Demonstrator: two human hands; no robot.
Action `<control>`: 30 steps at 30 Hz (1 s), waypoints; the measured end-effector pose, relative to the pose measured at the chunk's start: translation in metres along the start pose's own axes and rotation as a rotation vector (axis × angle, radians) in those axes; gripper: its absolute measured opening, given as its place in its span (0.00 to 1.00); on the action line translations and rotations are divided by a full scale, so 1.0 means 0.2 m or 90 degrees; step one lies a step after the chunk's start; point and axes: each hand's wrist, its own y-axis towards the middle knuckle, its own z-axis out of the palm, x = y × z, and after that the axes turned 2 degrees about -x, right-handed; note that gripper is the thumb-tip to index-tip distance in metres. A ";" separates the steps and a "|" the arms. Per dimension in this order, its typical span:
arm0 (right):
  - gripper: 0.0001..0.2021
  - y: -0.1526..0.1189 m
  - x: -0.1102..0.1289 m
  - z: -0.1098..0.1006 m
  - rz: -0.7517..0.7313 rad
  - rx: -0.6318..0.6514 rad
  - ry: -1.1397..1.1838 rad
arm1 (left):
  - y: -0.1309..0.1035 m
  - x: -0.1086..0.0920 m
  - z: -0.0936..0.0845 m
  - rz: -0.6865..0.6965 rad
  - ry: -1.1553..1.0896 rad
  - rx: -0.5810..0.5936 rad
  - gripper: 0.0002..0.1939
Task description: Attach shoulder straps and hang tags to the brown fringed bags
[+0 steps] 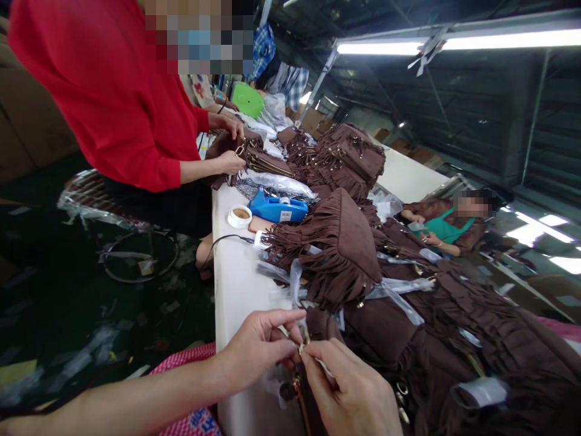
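Observation:
Both my hands meet over the near edge of the table, fingertips almost touching. My left hand (265, 345) pinches with its thumb at a small gold-coloured metal fitting (301, 349); its index finger reaches forward over it. From the other side, my right hand (349, 384) grips the same fitting between thumb and index finger. Fingers hide most of the fitting, so its exact kind is unclear. Under them lies a dark brown bag (324, 326) with a gold zipper (298, 393). Just beyond sits a brown fringed bag (358, 239), with clear plastic strips (296, 280) beside it.
A blue tape dispenser (279, 207), a white tape roll (239, 216) and a black cable (231, 236) lie on the white table (227, 266). More fringed bags (349, 157) are piled behind and to the right. A co-worker in red (131, 121) handles a bag; another wears a green apron (447, 227).

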 end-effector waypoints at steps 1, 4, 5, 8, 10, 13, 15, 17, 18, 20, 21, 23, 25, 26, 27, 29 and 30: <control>0.12 0.00 0.00 0.00 -0.006 0.005 -0.001 | 0.00 0.01 0.00 -0.001 -0.005 0.002 0.26; 0.10 -0.02 -0.02 0.01 -0.003 0.022 0.015 | 0.01 0.03 0.00 -0.017 -0.029 -0.007 0.28; 0.10 -0.02 -0.03 0.01 0.003 0.027 0.025 | 0.00 0.04 0.00 -0.024 -0.040 -0.016 0.28; 0.09 -0.03 -0.03 0.02 0.033 0.043 0.052 | -0.01 0.06 0.00 -0.061 -0.080 -0.034 0.27; 0.10 -0.02 -0.03 0.02 0.046 0.055 0.068 | -0.02 0.06 0.01 -0.100 -0.109 -0.041 0.27; 0.11 -0.01 -0.03 -0.01 0.068 0.067 0.118 | -0.04 0.05 0.03 -0.148 -0.140 -0.062 0.27; 0.10 -0.02 -0.03 -0.02 0.108 0.073 0.166 | -0.05 0.05 0.04 -0.149 -0.146 -0.070 0.26; 0.10 -0.03 -0.02 -0.02 0.176 0.095 0.221 | -0.06 0.05 0.04 -0.127 -0.137 -0.058 0.24; 0.10 -0.05 -0.02 -0.01 0.221 0.109 0.253 | -0.06 0.05 0.04 -0.112 -0.129 -0.046 0.24; 0.12 -0.07 -0.02 0.01 0.307 0.125 0.310 | -0.06 0.06 0.04 -0.084 -0.106 -0.019 0.22; 0.12 -0.08 -0.02 0.03 0.330 0.120 0.327 | -0.06 0.07 0.04 -0.073 -0.095 -0.009 0.21; 0.13 -0.10 -0.02 0.06 0.327 0.096 0.335 | -0.05 0.08 0.03 -0.047 -0.066 -0.001 0.21; 0.13 -0.11 -0.03 0.08 0.295 0.067 0.328 | -0.06 0.08 0.02 -0.019 -0.023 0.001 0.20; 0.13 -0.11 -0.03 0.10 0.284 0.057 0.325 | -0.06 0.08 0.02 0.002 0.012 0.002 0.20; 0.13 -0.11 -0.03 0.11 0.276 0.050 0.325 | -0.06 0.07 0.01 0.030 0.061 0.006 0.19; 0.12 -0.12 -0.04 0.12 0.263 0.040 0.330 | -0.07 0.04 0.00 0.102 0.201 0.031 0.20; 0.12 -0.12 -0.04 0.12 0.256 0.039 0.336 | -0.07 0.02 0.00 0.142 0.283 0.057 0.22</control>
